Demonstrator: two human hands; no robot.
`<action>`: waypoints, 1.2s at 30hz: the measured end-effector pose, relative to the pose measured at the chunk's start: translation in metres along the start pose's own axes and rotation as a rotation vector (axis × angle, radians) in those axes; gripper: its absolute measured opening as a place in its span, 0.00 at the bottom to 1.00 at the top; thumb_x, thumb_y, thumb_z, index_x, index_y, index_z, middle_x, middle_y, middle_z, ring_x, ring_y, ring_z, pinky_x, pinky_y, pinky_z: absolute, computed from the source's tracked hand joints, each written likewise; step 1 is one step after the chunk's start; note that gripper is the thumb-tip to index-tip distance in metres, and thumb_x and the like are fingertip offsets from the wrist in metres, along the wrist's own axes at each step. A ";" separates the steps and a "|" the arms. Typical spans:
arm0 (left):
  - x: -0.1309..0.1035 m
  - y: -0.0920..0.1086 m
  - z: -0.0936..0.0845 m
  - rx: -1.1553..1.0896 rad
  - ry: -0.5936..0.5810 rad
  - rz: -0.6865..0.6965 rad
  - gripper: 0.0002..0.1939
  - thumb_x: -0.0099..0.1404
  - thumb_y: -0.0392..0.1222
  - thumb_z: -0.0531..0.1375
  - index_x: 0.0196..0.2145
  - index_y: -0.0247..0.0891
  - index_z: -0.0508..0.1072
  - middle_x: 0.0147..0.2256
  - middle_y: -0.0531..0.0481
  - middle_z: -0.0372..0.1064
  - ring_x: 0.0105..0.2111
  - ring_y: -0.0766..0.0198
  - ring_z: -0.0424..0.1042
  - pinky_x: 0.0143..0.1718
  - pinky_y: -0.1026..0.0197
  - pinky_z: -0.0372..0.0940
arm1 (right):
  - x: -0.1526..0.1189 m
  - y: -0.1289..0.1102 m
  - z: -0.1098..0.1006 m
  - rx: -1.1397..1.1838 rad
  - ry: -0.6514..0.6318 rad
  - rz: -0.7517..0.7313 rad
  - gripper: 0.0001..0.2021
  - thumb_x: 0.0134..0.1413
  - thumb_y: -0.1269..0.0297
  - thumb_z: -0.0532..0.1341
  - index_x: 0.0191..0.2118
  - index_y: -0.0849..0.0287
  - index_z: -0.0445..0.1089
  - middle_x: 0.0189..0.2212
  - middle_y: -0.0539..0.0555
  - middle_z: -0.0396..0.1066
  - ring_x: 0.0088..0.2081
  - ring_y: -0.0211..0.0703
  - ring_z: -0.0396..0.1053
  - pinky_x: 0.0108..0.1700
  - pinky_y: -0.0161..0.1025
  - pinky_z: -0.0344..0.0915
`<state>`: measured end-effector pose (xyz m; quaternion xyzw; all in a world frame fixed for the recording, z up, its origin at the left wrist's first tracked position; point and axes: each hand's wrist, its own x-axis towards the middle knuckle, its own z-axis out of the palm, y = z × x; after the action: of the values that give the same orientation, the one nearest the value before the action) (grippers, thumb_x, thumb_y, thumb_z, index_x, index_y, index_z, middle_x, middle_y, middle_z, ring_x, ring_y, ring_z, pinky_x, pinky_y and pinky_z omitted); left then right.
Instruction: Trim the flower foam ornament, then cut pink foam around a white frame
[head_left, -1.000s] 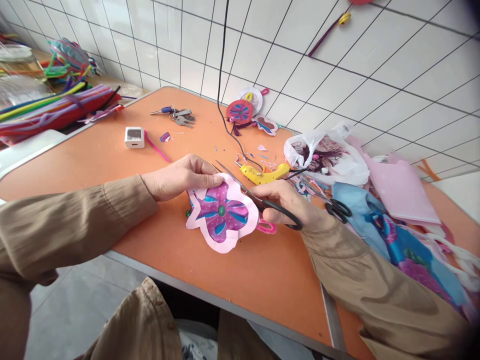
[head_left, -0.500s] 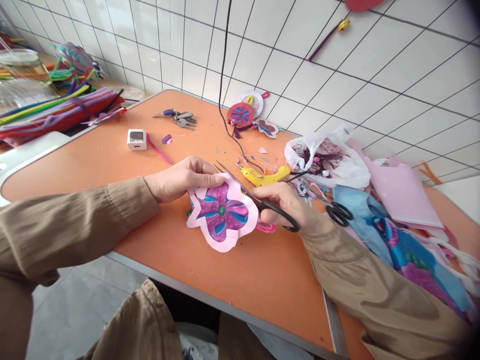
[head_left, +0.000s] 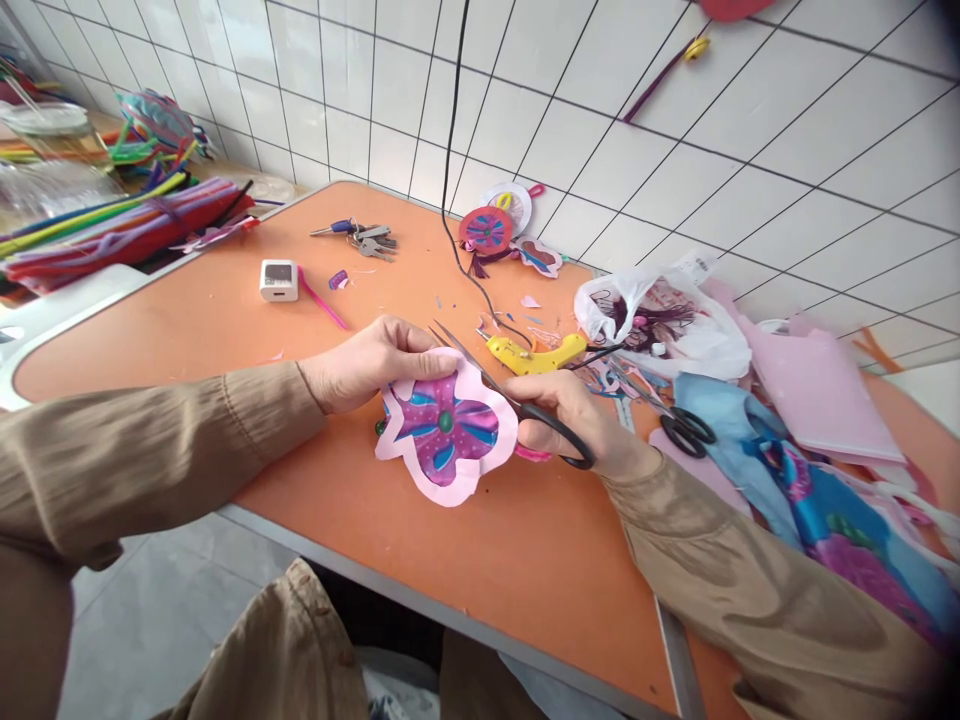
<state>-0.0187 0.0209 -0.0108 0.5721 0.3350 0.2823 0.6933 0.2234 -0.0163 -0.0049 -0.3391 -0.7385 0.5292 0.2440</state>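
Between the thumb and fingers of my left hand (head_left: 375, 362) is the upper edge of a flower-shaped craft piece (head_left: 425, 417). It has purple and blue shiny fabric petals, a green bead at the centre and a pale pink border. My right hand (head_left: 574, 415) has its fingers in the black handles of a pair of scissors (head_left: 556, 430). The blades point up and left along the piece's upper right edge, close to my left fingertips. Below my right hand, a bit of bright pink loop (head_left: 532, 454) sticks out from the piece.
Beyond my hands lies a yellow glue gun (head_left: 536, 352) with a black cord. Another pair of scissors (head_left: 686, 432), fabric (head_left: 840, 530) and a white plastic bag (head_left: 716, 335) crowd the right. Keys (head_left: 373, 238), a white charger (head_left: 278, 280) and pipe cleaners (head_left: 142, 225) are leftward.
The view has shifted slightly, moving the table things a little rightward. Both hands keep their grips, and the scissor handles have moved slightly left against the flower piece.
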 end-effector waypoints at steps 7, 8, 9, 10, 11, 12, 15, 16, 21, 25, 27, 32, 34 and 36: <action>0.001 0.000 0.001 -0.042 0.006 0.013 0.19 0.53 0.50 0.74 0.21 0.29 0.78 0.19 0.48 0.72 0.18 0.70 0.68 0.19 0.70 0.63 | 0.001 0.001 0.001 -0.017 0.017 0.007 0.29 0.50 0.33 0.64 0.25 0.57 0.62 0.18 0.45 0.53 0.20 0.32 0.52 0.22 0.35 0.45; 0.001 0.000 0.002 -0.050 0.009 0.015 0.18 0.53 0.49 0.74 0.21 0.30 0.78 0.19 0.48 0.72 0.17 0.70 0.69 0.19 0.70 0.63 | 0.000 0.002 0.001 -0.018 0.025 0.011 0.29 0.50 0.33 0.65 0.25 0.57 0.63 0.18 0.45 0.54 0.20 0.32 0.52 0.21 0.35 0.45; 0.001 0.000 0.002 -0.059 0.011 0.016 0.18 0.53 0.49 0.74 0.22 0.30 0.79 0.19 0.48 0.73 0.17 0.70 0.69 0.18 0.70 0.63 | 0.000 0.003 0.001 -0.017 0.032 0.015 0.29 0.49 0.32 0.65 0.24 0.57 0.63 0.18 0.45 0.54 0.20 0.32 0.51 0.21 0.35 0.45; 0.000 0.000 0.002 -0.070 0.010 0.016 0.17 0.53 0.48 0.74 0.22 0.30 0.79 0.19 0.48 0.73 0.17 0.70 0.69 0.18 0.70 0.63 | 0.000 0.003 0.001 -0.017 0.040 0.023 0.29 0.49 0.32 0.65 0.24 0.57 0.64 0.17 0.46 0.54 0.20 0.32 0.51 0.21 0.35 0.45; 0.000 0.000 0.003 -0.080 0.007 0.014 0.17 0.53 0.48 0.74 0.22 0.30 0.79 0.18 0.48 0.72 0.17 0.70 0.68 0.18 0.71 0.63 | 0.000 0.003 0.002 -0.019 0.048 0.034 0.29 0.49 0.31 0.64 0.24 0.56 0.64 0.17 0.46 0.54 0.20 0.32 0.51 0.21 0.35 0.45; 0.000 0.001 0.003 -0.092 0.005 0.014 0.17 0.53 0.47 0.74 0.21 0.30 0.79 0.18 0.49 0.72 0.17 0.71 0.68 0.17 0.71 0.63 | -0.001 0.003 0.002 -0.018 0.053 0.042 0.29 0.49 0.31 0.64 0.24 0.56 0.65 0.17 0.47 0.54 0.20 0.32 0.51 0.21 0.35 0.45; -0.001 0.002 0.005 -0.116 -0.003 0.012 0.16 0.53 0.45 0.74 0.19 0.31 0.77 0.16 0.50 0.70 0.15 0.72 0.67 0.17 0.71 0.61 | 0.000 0.002 0.003 -0.014 0.059 0.043 0.29 0.48 0.31 0.64 0.24 0.56 0.65 0.17 0.47 0.55 0.19 0.32 0.52 0.21 0.35 0.46; -0.001 0.002 0.006 -0.120 -0.001 0.012 0.17 0.53 0.45 0.74 0.18 0.30 0.76 0.16 0.50 0.70 0.15 0.72 0.66 0.16 0.71 0.61 | 0.000 0.002 0.004 -0.010 0.061 0.034 0.29 0.49 0.32 0.64 0.24 0.56 0.65 0.17 0.47 0.55 0.19 0.32 0.52 0.21 0.35 0.46; -0.001 0.002 0.007 -0.145 0.019 0.011 0.19 0.54 0.45 0.74 0.17 0.30 0.75 0.16 0.50 0.69 0.15 0.73 0.65 0.17 0.72 0.60 | 0.003 0.003 0.007 0.030 0.045 -0.046 0.27 0.52 0.37 0.66 0.25 0.58 0.62 0.17 0.45 0.54 0.20 0.30 0.50 0.21 0.34 0.45; -0.001 0.001 0.006 -0.170 0.011 0.011 0.19 0.54 0.45 0.74 0.17 0.30 0.75 0.15 0.50 0.69 0.15 0.73 0.65 0.16 0.72 0.59 | 0.004 0.000 0.009 0.043 0.041 -0.039 0.27 0.52 0.38 0.66 0.26 0.60 0.63 0.17 0.44 0.53 0.20 0.30 0.49 0.20 0.33 0.45; -0.001 0.001 0.006 -0.173 0.009 0.013 0.19 0.55 0.46 0.74 0.17 0.30 0.75 0.15 0.51 0.68 0.14 0.74 0.63 0.16 0.72 0.58 | 0.003 -0.001 0.009 0.040 0.044 -0.033 0.27 0.52 0.37 0.66 0.26 0.60 0.63 0.18 0.44 0.52 0.20 0.30 0.48 0.20 0.33 0.45; -0.001 0.002 0.007 -0.170 0.032 0.006 0.20 0.53 0.46 0.75 0.16 0.30 0.74 0.14 0.52 0.66 0.14 0.75 0.61 0.15 0.72 0.57 | 0.003 0.001 0.010 0.026 0.067 -0.023 0.28 0.52 0.36 0.65 0.26 0.59 0.63 0.18 0.44 0.55 0.20 0.31 0.50 0.20 0.33 0.46; 0.000 0.002 0.007 -0.166 0.032 0.001 0.20 0.52 0.47 0.75 0.16 0.30 0.74 0.14 0.52 0.66 0.14 0.74 0.61 0.15 0.71 0.57 | 0.003 0.002 0.010 0.033 0.070 -0.025 0.27 0.53 0.37 0.65 0.26 0.59 0.63 0.17 0.45 0.55 0.19 0.31 0.51 0.20 0.33 0.47; 0.000 0.002 0.007 -0.158 0.028 0.004 0.20 0.52 0.47 0.75 0.17 0.31 0.74 0.15 0.52 0.66 0.14 0.74 0.62 0.15 0.71 0.58 | 0.003 0.001 0.011 0.047 0.067 -0.024 0.26 0.53 0.38 0.66 0.26 0.59 0.63 0.17 0.45 0.56 0.19 0.31 0.51 0.20 0.33 0.48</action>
<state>-0.0132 0.0174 -0.0081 0.5123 0.3201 0.3173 0.7310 0.2140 -0.0203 -0.0093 -0.3420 -0.7211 0.5319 0.2830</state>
